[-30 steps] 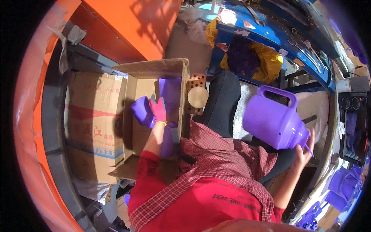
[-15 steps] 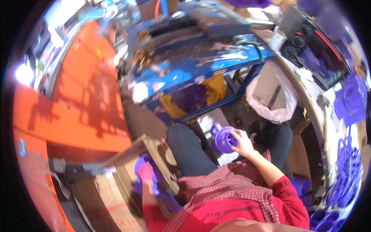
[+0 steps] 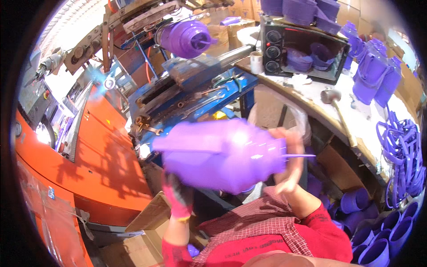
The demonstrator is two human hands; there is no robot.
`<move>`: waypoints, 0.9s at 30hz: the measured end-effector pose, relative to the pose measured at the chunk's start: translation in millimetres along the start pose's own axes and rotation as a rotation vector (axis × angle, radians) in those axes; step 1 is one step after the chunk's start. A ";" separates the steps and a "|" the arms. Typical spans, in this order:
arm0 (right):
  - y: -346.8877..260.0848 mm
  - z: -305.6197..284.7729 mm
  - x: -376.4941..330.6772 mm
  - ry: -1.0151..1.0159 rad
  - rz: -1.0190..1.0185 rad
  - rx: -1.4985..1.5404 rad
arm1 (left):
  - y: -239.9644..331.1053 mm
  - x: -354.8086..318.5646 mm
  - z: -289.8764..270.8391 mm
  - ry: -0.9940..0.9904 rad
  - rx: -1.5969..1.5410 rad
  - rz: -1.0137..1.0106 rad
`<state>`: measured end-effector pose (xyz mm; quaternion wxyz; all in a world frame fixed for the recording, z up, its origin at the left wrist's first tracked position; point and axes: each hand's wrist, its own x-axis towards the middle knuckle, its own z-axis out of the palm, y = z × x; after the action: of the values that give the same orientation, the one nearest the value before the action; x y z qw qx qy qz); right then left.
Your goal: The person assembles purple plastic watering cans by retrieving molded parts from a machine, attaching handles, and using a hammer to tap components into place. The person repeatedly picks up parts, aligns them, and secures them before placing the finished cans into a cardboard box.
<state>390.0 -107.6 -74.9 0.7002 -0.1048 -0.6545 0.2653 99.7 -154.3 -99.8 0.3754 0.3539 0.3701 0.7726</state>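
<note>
R hand [image 3: 293,169] fingers grip jug [image 3: 213,153] at neck; L hand [image 3: 179,198] below jug, grip hidden, can't tell. Jug could slip if L hold's loose

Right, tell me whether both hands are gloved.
No, the left hand wears a pink glove, but the right hand, at the narrow end of the purple container, is bare.

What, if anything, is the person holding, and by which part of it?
A purple, bottle-shaped plastic shell: the bare right hand holds its narrow stepped end; the pink-gloved left hand supports its wide end, its grip partly hidden.
</note>
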 end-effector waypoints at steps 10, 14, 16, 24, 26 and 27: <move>-141.9 -163.4 122.8 0.862 -1.053 -0.515 | -59.5 27.4 97.1 -0.842 0.524 -0.048; -85.0 -145.6 270.2 0.754 -0.910 -0.692 | -135.2 4.1 40.7 -0.985 1.166 0.160; -40.7 -114.6 341.6 0.531 -0.787 -0.820 | -170.0 -21.5 17.1 -0.977 1.431 -0.118; 90.7 -65.0 166.5 -0.516 0.015 -0.681 | -244.0 -63.8 -23.3 -0.800 1.443 0.172; 115.6 -56.2 67.5 -0.967 0.214 -0.698 | -236.8 -49.6 -17.2 -0.775 1.397 0.013; 126.2 -50.8 29.3 -1.122 0.379 -0.706 | -228.8 -39.2 -10.7 -0.836 1.312 0.047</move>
<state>409.9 23.2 -118.2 0.1212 -0.2862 -0.9354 0.1684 182.0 -89.0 -307.1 0.1812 0.7733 0.5718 0.2054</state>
